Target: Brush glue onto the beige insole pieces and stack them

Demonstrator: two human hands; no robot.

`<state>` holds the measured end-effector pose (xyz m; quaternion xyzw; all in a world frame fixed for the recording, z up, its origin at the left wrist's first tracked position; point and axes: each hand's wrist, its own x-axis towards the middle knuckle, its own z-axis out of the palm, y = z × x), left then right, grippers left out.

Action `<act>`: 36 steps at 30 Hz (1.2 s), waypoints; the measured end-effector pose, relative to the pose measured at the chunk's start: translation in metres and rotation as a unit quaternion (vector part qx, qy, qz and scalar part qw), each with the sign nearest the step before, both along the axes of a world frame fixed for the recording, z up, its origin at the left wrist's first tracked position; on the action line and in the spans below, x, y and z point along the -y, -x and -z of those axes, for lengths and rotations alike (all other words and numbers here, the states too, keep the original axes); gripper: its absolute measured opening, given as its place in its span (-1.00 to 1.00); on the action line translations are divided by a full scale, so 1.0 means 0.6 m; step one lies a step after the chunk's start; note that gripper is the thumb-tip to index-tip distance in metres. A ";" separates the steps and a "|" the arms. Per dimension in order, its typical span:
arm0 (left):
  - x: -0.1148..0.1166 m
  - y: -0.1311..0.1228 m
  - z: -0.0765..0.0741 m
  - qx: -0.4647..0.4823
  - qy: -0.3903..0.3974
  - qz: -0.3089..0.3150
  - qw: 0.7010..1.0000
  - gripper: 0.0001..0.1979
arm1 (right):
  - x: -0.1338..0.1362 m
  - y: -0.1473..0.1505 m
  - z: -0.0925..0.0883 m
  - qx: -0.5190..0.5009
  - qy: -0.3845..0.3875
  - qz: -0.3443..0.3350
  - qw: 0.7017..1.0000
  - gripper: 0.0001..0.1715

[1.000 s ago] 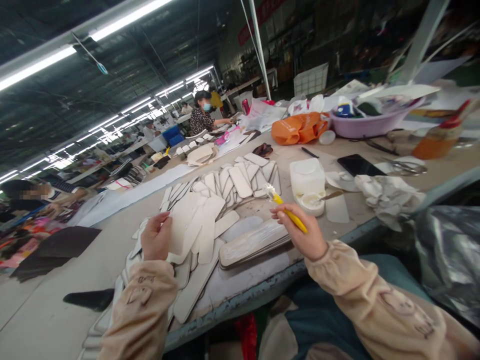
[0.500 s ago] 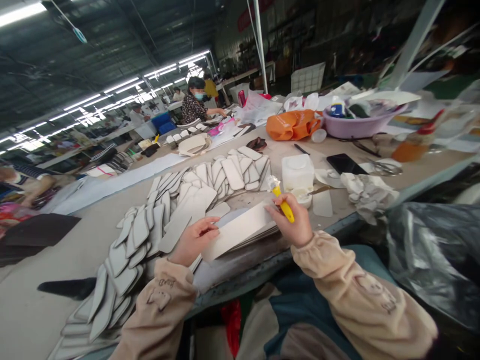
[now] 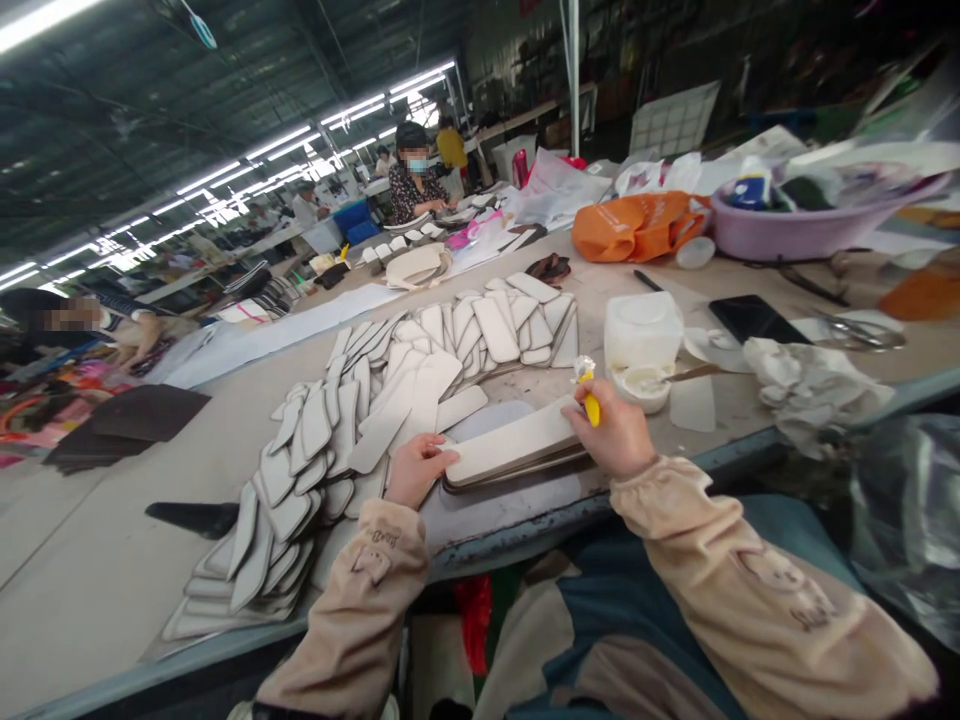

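Note:
My left hand [image 3: 417, 470] pinches the left end of a long pale strip [image 3: 510, 440], which lies over a stack of similar strips with dark edges. My right hand [image 3: 616, 432] is closed around a yellow-handled brush [image 3: 592, 408] whose head is coated in white paste. The fingers of that hand also touch the strip's right end. Just beyond it stands a small open tub of white paste [image 3: 641, 384] with a flat stick in it, in front of a translucent plastic container [image 3: 643, 330]. Many pale, dark-edged pieces [image 3: 409, 400] lie overlapped in a curved row left of and behind the strip.
A black phone [image 3: 757, 318], crumpled paper [image 3: 810, 385] and scissors [image 3: 862, 330] lie at right. Behind them are an orange bag [image 3: 637, 228] and a purple basin [image 3: 787, 225]. A dark pointed object [image 3: 193, 517] sits at left. Co-workers sit at farther tables.
The strip has come down and rests squared over the stack, with my left hand at its left end. The brush is held more upright. The view has shifted left.

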<state>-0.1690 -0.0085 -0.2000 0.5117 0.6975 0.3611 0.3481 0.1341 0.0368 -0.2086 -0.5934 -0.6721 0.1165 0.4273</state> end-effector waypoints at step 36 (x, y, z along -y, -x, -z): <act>0.032 0.001 0.041 -0.130 0.008 -0.026 0.991 -0.48 | -0.007 0.006 0.031 0.177 0.061 0.038 0.982 -0.71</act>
